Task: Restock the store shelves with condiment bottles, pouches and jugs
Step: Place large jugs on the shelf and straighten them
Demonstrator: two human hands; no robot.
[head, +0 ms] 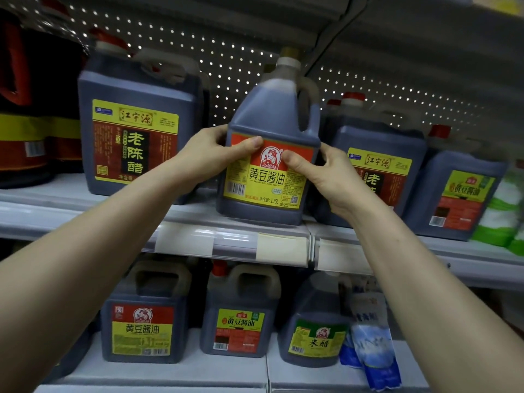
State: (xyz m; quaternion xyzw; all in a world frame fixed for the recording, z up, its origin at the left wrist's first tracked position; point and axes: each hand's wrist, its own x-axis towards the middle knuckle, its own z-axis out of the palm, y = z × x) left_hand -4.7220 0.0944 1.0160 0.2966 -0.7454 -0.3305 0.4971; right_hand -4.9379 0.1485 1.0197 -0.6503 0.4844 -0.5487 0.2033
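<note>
A dark soy sauce jug with a red and yellow label and a gold cap stands at the front edge of the upper shelf. My left hand grips its left side, thumb across the label's red band. My right hand grips its right side, thumb on the label too. The jug sits between two large vinegar jugs: one on the left, one on the right.
Another dark jug and green-white pouches stand at the upper shelf's right end. The lower shelf holds three dark jugs and a blue-white pouch. A perforated back panel lies behind.
</note>
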